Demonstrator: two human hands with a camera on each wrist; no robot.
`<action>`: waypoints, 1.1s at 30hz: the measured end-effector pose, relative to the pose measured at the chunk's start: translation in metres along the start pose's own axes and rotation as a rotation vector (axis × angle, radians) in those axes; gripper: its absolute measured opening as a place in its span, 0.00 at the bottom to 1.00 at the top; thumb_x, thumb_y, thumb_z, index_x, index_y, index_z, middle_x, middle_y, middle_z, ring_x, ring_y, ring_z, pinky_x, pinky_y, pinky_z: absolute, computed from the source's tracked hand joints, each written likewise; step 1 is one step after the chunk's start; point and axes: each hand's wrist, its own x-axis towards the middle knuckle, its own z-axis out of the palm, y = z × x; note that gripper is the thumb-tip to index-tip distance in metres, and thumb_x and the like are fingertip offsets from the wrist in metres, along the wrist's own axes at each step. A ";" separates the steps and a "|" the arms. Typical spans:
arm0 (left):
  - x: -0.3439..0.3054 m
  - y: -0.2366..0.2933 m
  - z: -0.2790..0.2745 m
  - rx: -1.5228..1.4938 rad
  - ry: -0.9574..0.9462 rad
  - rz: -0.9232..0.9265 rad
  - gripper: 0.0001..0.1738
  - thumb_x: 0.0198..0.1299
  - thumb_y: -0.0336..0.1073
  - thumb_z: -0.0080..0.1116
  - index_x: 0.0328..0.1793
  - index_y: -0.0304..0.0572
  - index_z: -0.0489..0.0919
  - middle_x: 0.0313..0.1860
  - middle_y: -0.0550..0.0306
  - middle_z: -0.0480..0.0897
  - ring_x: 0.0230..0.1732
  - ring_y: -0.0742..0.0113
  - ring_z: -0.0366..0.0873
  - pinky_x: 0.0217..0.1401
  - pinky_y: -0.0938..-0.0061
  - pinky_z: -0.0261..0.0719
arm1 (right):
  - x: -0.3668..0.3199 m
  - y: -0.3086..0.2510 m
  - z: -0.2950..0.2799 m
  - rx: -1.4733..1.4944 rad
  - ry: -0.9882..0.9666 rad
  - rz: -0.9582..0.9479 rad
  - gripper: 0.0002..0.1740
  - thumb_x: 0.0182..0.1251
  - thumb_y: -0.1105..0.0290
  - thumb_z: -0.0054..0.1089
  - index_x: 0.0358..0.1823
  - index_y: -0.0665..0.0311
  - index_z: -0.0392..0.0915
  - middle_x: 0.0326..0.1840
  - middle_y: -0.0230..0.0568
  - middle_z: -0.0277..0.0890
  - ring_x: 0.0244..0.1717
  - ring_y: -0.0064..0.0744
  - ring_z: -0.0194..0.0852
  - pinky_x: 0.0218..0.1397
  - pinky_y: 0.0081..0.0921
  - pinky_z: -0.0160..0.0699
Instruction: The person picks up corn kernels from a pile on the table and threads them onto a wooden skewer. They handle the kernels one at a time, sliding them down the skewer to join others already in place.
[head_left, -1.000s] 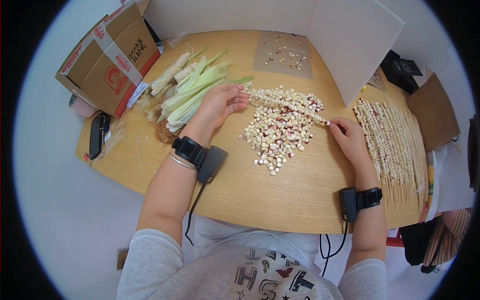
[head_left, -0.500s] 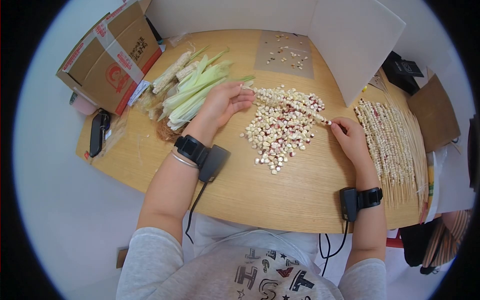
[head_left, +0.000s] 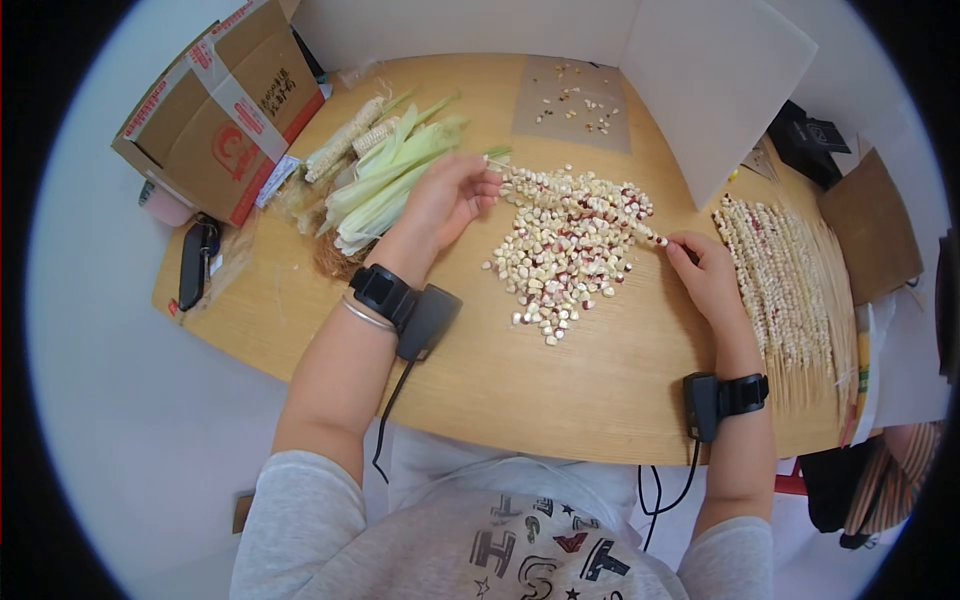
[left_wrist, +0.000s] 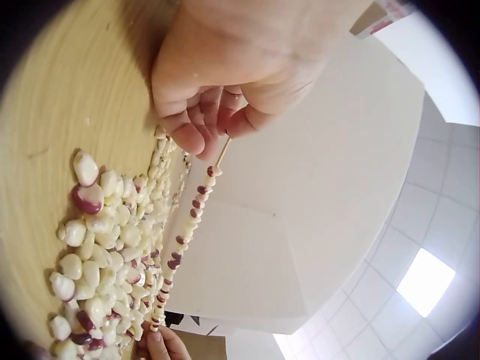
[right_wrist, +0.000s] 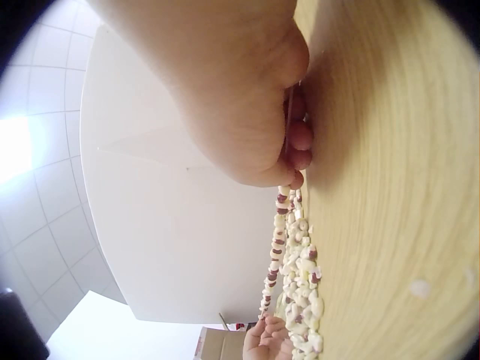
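A thin wooden skewer (left_wrist: 196, 211) strung with white and dark red corn kernels stretches between the two hands, over a pile of loose kernels (head_left: 560, 275). My left hand (head_left: 450, 195) pinches its bare end between thumb and forefinger, the other fingers curled beneath. At the opposite end my right hand (head_left: 706, 275) grips the stick, a length of which shows along the curled fingers in the right wrist view. Kernels sit threaded right up to the right fingertips. In the left wrist view a short bare piece of stick shows by the left fingertips.
Rows of strung kernel skewers (head_left: 775, 290) lie at the right. Green corn husks (head_left: 390, 185) and bare-looking cobs (head_left: 345, 135) are heaped left of the pile. A cardboard box (head_left: 225, 110) stands at the far left, white panels (head_left: 715, 90) at the back. Scattered kernels lie on a grey sheet (head_left: 570, 130).
The left fingers have drawn in slightly at the skewer's bare end. The right hand keeps its hold with little movement, and the head view has shifted a little.
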 end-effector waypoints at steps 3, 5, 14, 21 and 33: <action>0.002 -0.001 -0.003 -0.014 -0.020 0.001 0.02 0.58 0.30 0.50 0.34 0.41 0.71 0.27 0.56 0.77 0.27 0.73 0.73 0.30 0.81 0.73 | 0.001 0.002 0.001 0.013 0.006 0.007 0.11 0.58 0.69 0.55 0.37 0.70 0.76 0.28 0.45 0.76 0.29 0.31 0.72 0.34 0.23 0.69; 0.003 -0.002 -0.005 -0.027 -0.053 -0.002 0.02 0.58 0.30 0.51 0.34 0.41 0.72 0.27 0.57 0.77 0.27 0.74 0.73 0.29 0.81 0.73 | 0.001 0.004 0.000 0.005 0.015 -0.007 0.11 0.58 0.69 0.55 0.37 0.70 0.77 0.28 0.45 0.76 0.29 0.31 0.72 0.34 0.24 0.70; 0.000 0.003 -0.004 -0.067 -0.125 -0.041 0.02 0.56 0.30 0.52 0.32 0.43 0.73 0.24 0.60 0.77 0.23 0.78 0.72 0.25 0.84 0.71 | 0.001 0.005 0.000 0.009 0.012 -0.006 0.11 0.58 0.69 0.55 0.37 0.70 0.77 0.28 0.44 0.76 0.28 0.31 0.71 0.34 0.24 0.69; -0.001 0.004 -0.002 -0.074 -0.136 -0.047 0.01 0.56 0.28 0.52 0.32 0.41 0.72 0.24 0.60 0.76 0.24 0.76 0.72 0.25 0.83 0.71 | 0.001 0.005 0.000 0.006 0.006 -0.014 0.11 0.58 0.69 0.55 0.37 0.71 0.77 0.27 0.45 0.76 0.28 0.32 0.71 0.34 0.24 0.69; 0.000 0.002 -0.001 -0.094 -0.130 -0.017 0.02 0.56 0.29 0.53 0.32 0.42 0.72 0.23 0.61 0.76 0.25 0.75 0.73 0.25 0.83 0.71 | 0.002 0.006 -0.001 0.006 -0.009 -0.007 0.11 0.59 0.69 0.54 0.36 0.71 0.76 0.27 0.43 0.75 0.28 0.30 0.70 0.33 0.23 0.68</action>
